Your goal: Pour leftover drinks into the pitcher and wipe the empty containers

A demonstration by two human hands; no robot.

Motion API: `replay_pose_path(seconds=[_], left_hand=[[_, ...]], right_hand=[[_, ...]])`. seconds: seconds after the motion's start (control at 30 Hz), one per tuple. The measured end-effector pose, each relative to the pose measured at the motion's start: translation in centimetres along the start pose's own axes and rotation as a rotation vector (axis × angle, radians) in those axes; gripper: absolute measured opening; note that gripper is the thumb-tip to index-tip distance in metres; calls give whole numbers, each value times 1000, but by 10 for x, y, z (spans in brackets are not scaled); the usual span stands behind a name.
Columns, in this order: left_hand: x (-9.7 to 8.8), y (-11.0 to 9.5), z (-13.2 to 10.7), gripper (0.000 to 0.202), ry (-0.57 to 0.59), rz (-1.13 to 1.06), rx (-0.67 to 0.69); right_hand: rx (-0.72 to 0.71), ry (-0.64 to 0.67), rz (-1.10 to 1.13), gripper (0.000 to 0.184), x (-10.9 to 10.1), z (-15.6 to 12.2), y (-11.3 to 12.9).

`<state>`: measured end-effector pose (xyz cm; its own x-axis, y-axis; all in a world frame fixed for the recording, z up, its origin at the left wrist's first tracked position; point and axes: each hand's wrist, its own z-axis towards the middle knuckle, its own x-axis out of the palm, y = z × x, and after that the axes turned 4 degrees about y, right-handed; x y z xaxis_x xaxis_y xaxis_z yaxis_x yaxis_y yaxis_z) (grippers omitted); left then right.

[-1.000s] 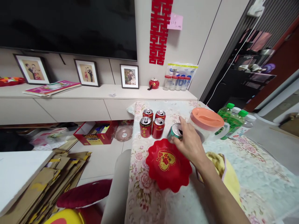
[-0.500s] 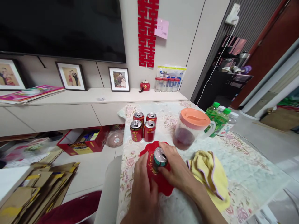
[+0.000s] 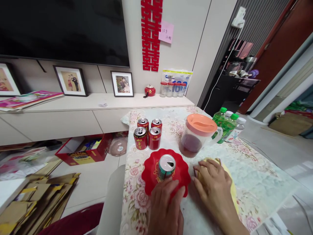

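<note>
An opened green can (image 3: 167,164) stands upright on a red scalloped plate (image 3: 182,166) on the table. My left hand (image 3: 167,202) is over the near rim of the plate, its fingers stretched toward the can's base. Whether the fingertips touch the can, I cannot tell. To the right, my right hand (image 3: 215,182) lies over a yellow towel (image 3: 233,195) with its fingers curled onto the bunched cloth, covering much of it. Behind the plate stand several red cans, among them a front one (image 3: 155,138) with its top opened.
A pitcher of dark liquid (image 3: 192,140) with an orange lid stands behind the towel. Several bottles (image 3: 226,125) are at the table's right edge. Flattened cardboard (image 3: 46,199) and a red box (image 3: 83,150) lie on the floor at left.
My right hand has let go of the can and moved right onto the yellow towel. My left hand has shifted from the can's left side to the plate's near edge.
</note>
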<state>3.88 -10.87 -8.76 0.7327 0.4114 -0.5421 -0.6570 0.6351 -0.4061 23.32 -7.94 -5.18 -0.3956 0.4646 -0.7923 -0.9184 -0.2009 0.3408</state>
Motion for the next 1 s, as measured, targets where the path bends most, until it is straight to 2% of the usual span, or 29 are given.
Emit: replay_pose_path(seconds=[0.07, 0.1, 0.17, 0.3, 0.37, 0.43, 0.47, 0.6, 0.67, 0.73, 0.8, 0.83, 0.9, 1.0], left_hand=[[3, -7, -1, 50, -5, 4, 3], [4, -9, -2, 49, -3, 10, 0], [7, -10, -4, 45, 1, 16, 8], [18, -11, -9, 24, -58, -38, 94], [29, -14, -12, 18, -130, -103, 144], [40, -17, -15, 23, -216, -156, 184], [46, -19, -17, 25, -242, -173, 202], [57, -19, -22, 26, -257, -188, 207], [56, -17, -22, 27, -252, -181, 179], [54, -15, -21, 30, -246, -161, 160], [54, -15, -22, 33, -227, -152, 161], [55, -15, -24, 33, -210, -156, 157], [58, -17, -28, 33, -181, -186, 151], [63, -21, -35, 40, -155, -233, 201]], right_hand=[[22, 63, -327, 31, 4, -16, -13], [51, 93, -401, 39, 4, -23, -22], [56, 121, -407, 45, 2, -31, -41], [-51, -15, -339, 41, -19, -30, -70], [-31, -119, -418, 39, -28, -27, -76], [25, -153, -481, 38, -30, -27, -80], [54, -109, -487, 38, -29, -28, -81], [132, 206, -482, 41, -23, -34, -79], [175, 174, -454, 45, -27, -26, -73], [242, 7, -258, 46, -32, -9, -65], [345, -168, 194, 48, -32, 14, -62], [460, -259, 477, 52, -29, 27, -62], [538, -336, 649, 58, -16, 50, -68], [584, -423, 840, 55, 9, 77, -84]])
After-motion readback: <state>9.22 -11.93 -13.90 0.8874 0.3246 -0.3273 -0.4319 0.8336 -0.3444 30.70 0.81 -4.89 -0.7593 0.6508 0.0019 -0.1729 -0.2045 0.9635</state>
